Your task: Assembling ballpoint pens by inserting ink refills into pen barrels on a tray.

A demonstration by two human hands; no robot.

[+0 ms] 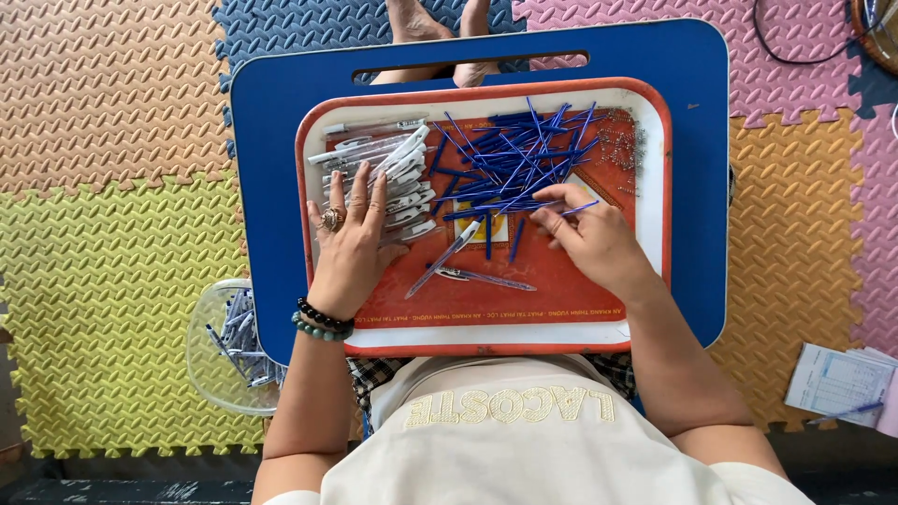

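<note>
2 hands work over your red rectangular plastic tray. Your left hand lies flat and released, fingers spread on the stack of clear pen barrels, apparently steadying them. Your right hand pinches a thin blue ink refill at the near edge of the tangled blue refill pile. The refill's long axis runs roughly left-right, its free end poking just past your fingertips toward the tray's right rim.
</note>
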